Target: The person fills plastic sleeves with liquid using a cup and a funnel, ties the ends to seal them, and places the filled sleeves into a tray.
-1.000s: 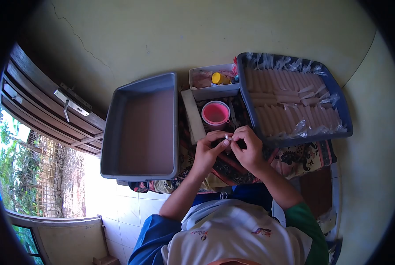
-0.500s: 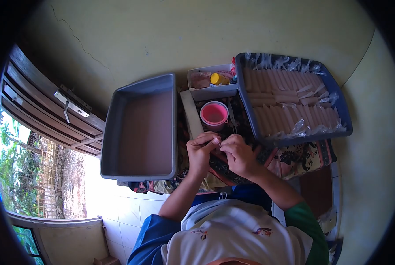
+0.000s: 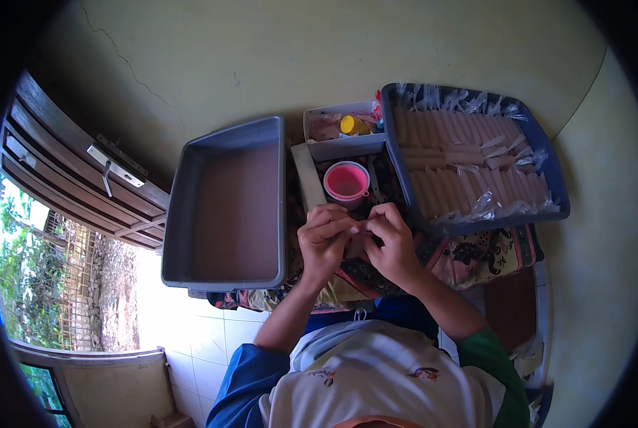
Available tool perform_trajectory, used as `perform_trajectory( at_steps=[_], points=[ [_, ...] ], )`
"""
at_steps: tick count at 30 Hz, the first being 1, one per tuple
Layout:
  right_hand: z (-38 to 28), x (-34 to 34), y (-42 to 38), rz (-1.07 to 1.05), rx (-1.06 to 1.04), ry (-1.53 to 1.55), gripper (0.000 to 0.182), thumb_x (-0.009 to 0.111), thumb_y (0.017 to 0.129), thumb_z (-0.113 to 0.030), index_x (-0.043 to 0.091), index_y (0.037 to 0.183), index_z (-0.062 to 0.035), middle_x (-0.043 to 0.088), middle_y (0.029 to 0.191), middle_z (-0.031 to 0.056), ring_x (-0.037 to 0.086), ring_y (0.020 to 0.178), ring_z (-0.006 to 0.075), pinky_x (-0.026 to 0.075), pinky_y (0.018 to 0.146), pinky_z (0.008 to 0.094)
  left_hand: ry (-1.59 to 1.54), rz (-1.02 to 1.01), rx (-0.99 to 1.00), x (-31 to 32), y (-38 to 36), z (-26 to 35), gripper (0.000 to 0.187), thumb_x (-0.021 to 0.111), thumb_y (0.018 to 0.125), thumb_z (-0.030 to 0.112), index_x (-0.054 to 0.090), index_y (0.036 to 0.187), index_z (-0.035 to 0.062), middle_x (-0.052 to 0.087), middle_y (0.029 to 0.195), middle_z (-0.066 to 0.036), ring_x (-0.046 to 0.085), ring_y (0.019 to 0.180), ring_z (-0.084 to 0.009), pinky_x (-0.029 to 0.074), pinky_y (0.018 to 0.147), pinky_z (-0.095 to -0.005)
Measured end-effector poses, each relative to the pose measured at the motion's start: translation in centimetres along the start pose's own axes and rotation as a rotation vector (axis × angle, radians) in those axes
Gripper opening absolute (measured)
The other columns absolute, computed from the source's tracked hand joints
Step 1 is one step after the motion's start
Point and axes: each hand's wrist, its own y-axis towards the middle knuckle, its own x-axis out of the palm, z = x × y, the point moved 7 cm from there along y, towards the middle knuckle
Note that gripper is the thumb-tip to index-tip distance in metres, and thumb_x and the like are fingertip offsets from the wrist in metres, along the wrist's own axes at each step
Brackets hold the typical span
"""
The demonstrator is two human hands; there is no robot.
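My left hand point(image 3: 324, 239) and my right hand point(image 3: 392, 239) meet over a patterned cloth point(image 3: 476, 257), fingertips pinched together on a small pale filled plastic packet point(image 3: 357, 230) between them. Most of the packet is hidden by my fingers. Just beyond my hands stands a pink funnel cup point(image 3: 347, 182). To the right, a blue tray point(image 3: 556, 187) holds several long pinkish filled plastic sleeves point(image 3: 469, 167) laid side by side.
A big grey tub point(image 3: 228, 207) of brownish liquid stands to the left. Behind the funnel is a white box point(image 3: 337, 135) with a yellow cap point(image 3: 350, 125) and small items. A wooden shutter point(image 3: 69, 171) and a window lie at far left.
My hands first dropped slightly toward me and leftward, then rose a little again. The fingers stayed pinched together on the packet throughout, shifting their grip on it.
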Motion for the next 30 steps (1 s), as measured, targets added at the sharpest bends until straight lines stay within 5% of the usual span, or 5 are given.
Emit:
perform_trajectory(
  at_steps=[5, 15, 17, 20, 30],
  points=[
    [1.4, 0.1, 1.1, 0.022, 0.092, 0.089, 0.011, 0.068, 0.073, 0.008, 0.062, 0.081, 0.0053, 0.052, 0.100, 0.0132, 0.061, 0.072, 0.0235, 0.050, 0.065, 0.0338, -0.243, 0.093, -0.365, 0.9, 0.0, -1.3, 0.016, 0.072, 0.070, -0.001, 0.074, 0.086, 0.0017, 0.068, 0.085, -0.008, 0.060, 0.091, -0.0219, 0.046, 0.083, -0.0319],
    [1.2, 0.7, 0.9, 0.048, 0.033, 0.005, 0.017, 0.068, 0.067, 0.011, 0.054, 0.073, 0.0025, 0.056, 0.099, 0.0125, 0.061, 0.072, 0.0201, 0.050, 0.064, 0.0311, -0.071, 0.049, -0.216, 1.4, -1.3, -2.4, 0.017, 0.068, 0.083, 0.005, 0.070, 0.097, -0.0045, 0.068, 0.089, -0.009, 0.062, 0.084, -0.0154, 0.049, 0.075, -0.0261],
    [0.7, 0.5, 0.5, 0.083, 0.013, 0.015, 0.020, 0.068, 0.067, 0.011, 0.052, 0.074, 0.0008, 0.055, 0.098, 0.0132, 0.061, 0.073, 0.0212, 0.050, 0.063, 0.0316, -0.439, 0.167, -0.587, 1.3, -2.2, -4.2, 0.011, 0.063, 0.087, 0.004, 0.069, 0.088, -0.0060, 0.067, 0.084, -0.008, 0.061, 0.078, -0.0136, 0.047, 0.068, -0.0238],
    [-2.0, 0.7, -0.4, -0.014, -0.269, -0.009, 0.023, 0.069, 0.073, 0.006, 0.049, 0.082, -0.0016, 0.051, 0.094, 0.0133, 0.060, 0.073, 0.0277, 0.050, 0.057, 0.0351, -0.657, 0.165, -0.715, 1.6, -1.9, -3.4, 0.011, 0.063, 0.087, 0.003, 0.069, 0.081, -0.0038, 0.066, 0.079, -0.004, 0.058, 0.066, -0.0082, 0.046, 0.059, -0.0235],
    [-2.5, -0.8, -1.4, -0.004, -0.472, 0.017, 0.021, 0.069, 0.076, 0.005, 0.051, 0.084, -0.0023, 0.052, 0.089, 0.0117, 0.056, 0.069, 0.0239, 0.047, 0.058, 0.0350, -0.649, 0.159, -0.669, 1.3, -1.3, -3.2, 0.010, 0.063, 0.086, 0.003, 0.070, 0.082, -0.0030, 0.067, 0.081, -0.004, 0.057, 0.070, -0.0072, 0.044, 0.060, -0.0219]
  ],
)
